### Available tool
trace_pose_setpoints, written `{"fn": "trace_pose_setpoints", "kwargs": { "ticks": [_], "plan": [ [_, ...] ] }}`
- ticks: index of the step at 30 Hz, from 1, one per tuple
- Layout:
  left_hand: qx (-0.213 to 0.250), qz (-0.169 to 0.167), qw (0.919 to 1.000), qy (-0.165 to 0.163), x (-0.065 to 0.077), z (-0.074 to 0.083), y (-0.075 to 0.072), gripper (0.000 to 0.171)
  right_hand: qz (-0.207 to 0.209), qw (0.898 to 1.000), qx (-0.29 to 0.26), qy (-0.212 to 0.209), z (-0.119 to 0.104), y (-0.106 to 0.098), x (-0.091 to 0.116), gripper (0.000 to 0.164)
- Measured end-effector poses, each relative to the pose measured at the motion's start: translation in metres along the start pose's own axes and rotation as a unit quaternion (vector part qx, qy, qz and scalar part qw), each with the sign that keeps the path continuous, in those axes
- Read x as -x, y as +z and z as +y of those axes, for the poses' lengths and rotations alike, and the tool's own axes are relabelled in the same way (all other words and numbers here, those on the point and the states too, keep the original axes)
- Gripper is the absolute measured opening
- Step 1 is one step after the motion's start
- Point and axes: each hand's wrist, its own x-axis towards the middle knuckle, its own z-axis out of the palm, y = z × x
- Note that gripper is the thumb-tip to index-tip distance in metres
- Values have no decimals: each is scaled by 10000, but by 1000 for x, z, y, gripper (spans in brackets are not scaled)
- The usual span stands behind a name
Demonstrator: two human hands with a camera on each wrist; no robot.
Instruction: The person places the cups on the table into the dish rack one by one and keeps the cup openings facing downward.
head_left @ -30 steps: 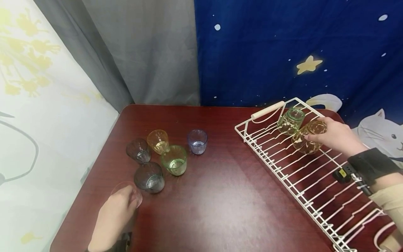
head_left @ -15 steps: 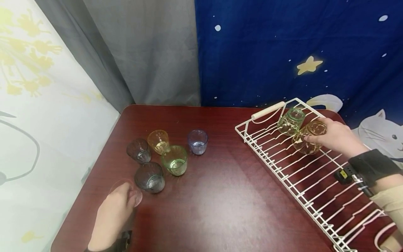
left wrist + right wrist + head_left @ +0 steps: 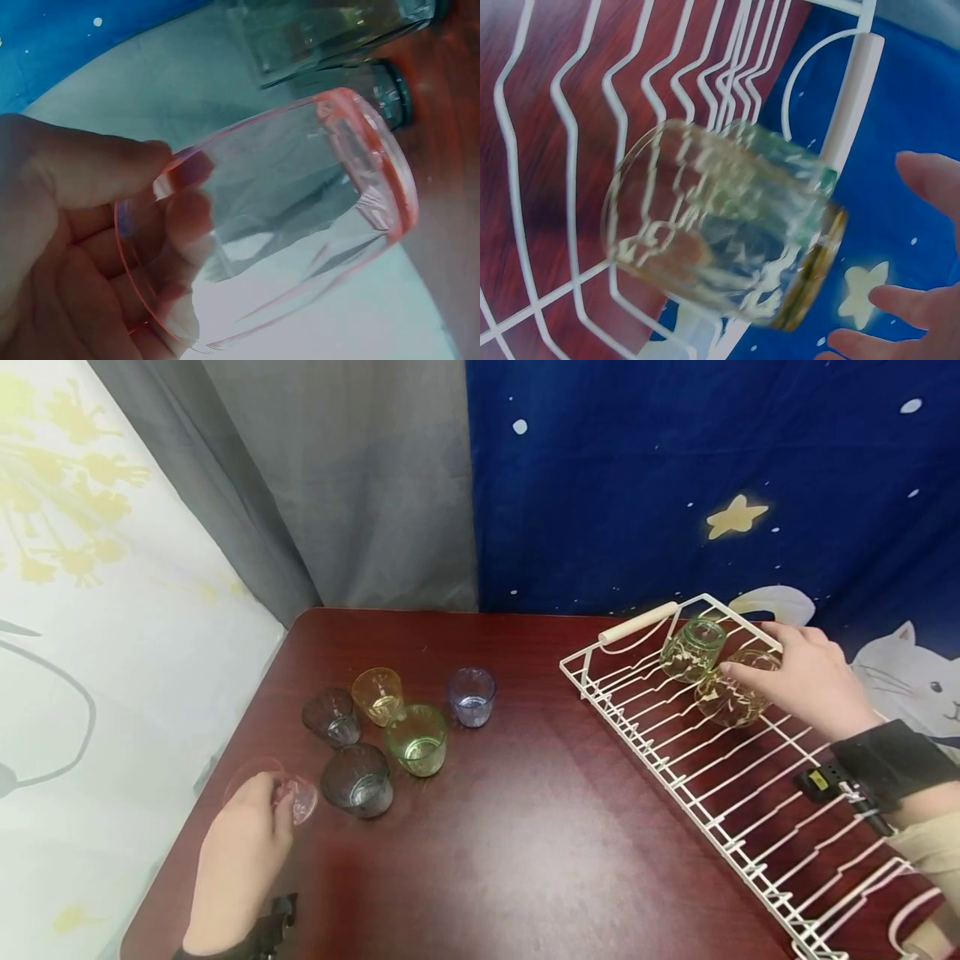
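My left hand (image 3: 242, 856) pinches a clear pink glass (image 3: 302, 802) near its rim, at the left of the table. In the left wrist view the pink glass (image 3: 292, 202) lies tilted, its thick base pointing away from the thumb. On the white wire rack (image 3: 678, 783), an amber glass (image 3: 735, 700) stands upside down beside an upside-down green glass (image 3: 692, 653). My right hand (image 3: 821, 685) hovers over the amber glass with fingers spread. The right wrist view shows a gap between the fingers (image 3: 907, 304) and the amber glass (image 3: 727, 225).
Upright on the dark red table (image 3: 517, 827) stand two grey glasses (image 3: 358, 783), a yellow glass (image 3: 377, 697), a green glass (image 3: 417, 743) and a blue glass (image 3: 472, 697). A wooden handle (image 3: 637, 622) rises at the rack's far end. Curtains hang behind.
My right hand has let go of the amber glass and drawn slightly back to the right. The left hand has moved left with the pink glass, away from the grey glass.
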Motion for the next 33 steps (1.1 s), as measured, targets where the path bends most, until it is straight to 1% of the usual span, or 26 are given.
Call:
{"fn": "trace_pose_setpoints", "kwargs": {
  "ticks": [4,8,10,13,17,22,27,29,33],
  "plan": [
    [22,365,9993,-24,-5,2,-7,24,250,9996,-82,-123,-17,-1,4,90],
    [135,852,9962,-105,-9,7,-13,25,535,9976,-156,-413,-35,1,9,83],
    [283,1095,9934,-178,-11,11,-14,25,585,9966,-191,-550,-44,2,10,81],
    [593,1301,9893,-308,-14,17,-15,25,562,9957,-253,-693,-57,3,14,78],
    [936,1358,9852,-475,-19,29,-14,25,556,9931,-399,-954,-72,3,19,74],
    [1226,1439,9807,-501,-26,44,-11,23,398,9899,-675,-1178,-91,1,29,74],
    [1471,1403,9783,-400,-31,57,-9,21,53,9875,-930,-1270,-106,-1,39,76],
    [1543,1398,9776,-297,-33,61,-8,21,-68,9853,-1058,-1336,-112,0,42,75],
    [1709,1420,9750,-34,-33,71,-3,21,-109,9789,-1283,-1585,-123,4,51,69]
  ]
}}
